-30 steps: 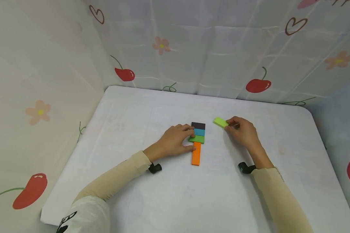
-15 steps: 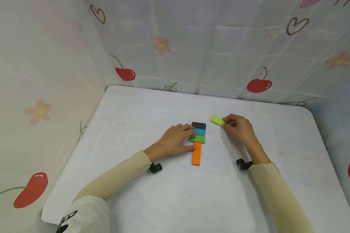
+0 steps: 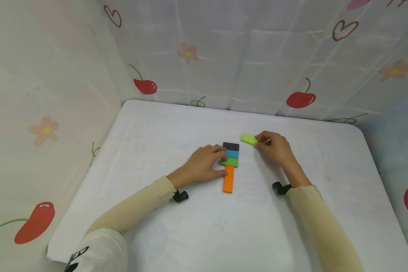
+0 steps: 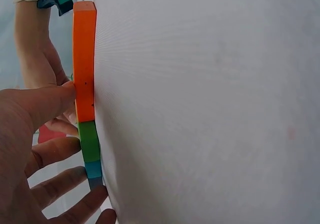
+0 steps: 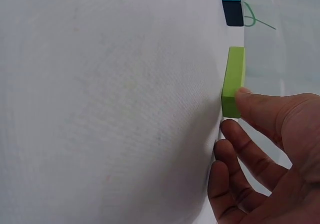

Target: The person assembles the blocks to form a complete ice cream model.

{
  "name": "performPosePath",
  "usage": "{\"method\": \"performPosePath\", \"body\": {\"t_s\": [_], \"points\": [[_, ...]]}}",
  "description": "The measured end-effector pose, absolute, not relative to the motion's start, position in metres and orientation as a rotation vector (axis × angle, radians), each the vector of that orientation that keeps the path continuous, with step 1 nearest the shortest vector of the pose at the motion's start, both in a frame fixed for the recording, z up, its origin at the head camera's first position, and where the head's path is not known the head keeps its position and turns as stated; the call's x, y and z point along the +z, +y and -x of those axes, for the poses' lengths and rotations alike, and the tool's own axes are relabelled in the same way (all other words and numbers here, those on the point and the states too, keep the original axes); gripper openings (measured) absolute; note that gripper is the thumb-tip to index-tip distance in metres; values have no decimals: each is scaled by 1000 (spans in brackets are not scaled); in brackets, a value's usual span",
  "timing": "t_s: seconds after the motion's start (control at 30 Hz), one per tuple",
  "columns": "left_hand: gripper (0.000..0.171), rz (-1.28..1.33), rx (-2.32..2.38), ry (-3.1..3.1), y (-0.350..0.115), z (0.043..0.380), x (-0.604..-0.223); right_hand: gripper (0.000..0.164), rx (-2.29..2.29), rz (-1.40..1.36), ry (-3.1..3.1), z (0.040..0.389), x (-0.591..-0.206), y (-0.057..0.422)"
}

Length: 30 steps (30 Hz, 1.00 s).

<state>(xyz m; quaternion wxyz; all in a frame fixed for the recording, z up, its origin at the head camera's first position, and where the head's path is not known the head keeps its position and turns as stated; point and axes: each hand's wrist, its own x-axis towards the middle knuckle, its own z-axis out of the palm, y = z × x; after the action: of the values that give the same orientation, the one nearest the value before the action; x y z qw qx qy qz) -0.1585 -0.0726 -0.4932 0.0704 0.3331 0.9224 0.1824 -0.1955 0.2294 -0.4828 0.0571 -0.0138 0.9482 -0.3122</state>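
Your right hand (image 3: 273,147) pinches one end of the small lime-green rectangular wooden block (image 3: 249,139) between thumb and fingertips, the other fingers loosely curled. The block lies flat on the white-covered table (image 3: 156,132), just right of and slightly beyond the far end of the row of blocks, apart from it.

Your left hand (image 3: 204,164) rests against the row's left side with its fingers spread and only lightly bent: the thumb presses the long orange block (image 3: 229,178), and the fingertips touch the darker green block (image 3: 229,162) and the teal block (image 3: 232,154). The black block (image 3: 231,146) closes the far end.

The lime block looks light, stiff and smooth-painted, so it should slide easily on the cloth and could slip from a pinch at one end. A grip across its two long edges near the middle would likely hold it straighter. The row is loose, and a nudge could likely shift it.

In the right wrist view your thumb covers the block's near corner, and the cherry-printed curtain (image 3: 224,56) hides whatever lies behind the table. Whether the row's blocks touch tightly or leave gaps is hard to make out.
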Motion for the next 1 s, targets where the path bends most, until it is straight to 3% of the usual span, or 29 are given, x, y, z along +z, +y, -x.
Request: {"method": "performPosePath", "body": {"t_s": [1.0], "points": [[41, -1008, 553, 2781, -74, 159, -496, 30, -964, 103, 2846, 209, -485, 207]]}}
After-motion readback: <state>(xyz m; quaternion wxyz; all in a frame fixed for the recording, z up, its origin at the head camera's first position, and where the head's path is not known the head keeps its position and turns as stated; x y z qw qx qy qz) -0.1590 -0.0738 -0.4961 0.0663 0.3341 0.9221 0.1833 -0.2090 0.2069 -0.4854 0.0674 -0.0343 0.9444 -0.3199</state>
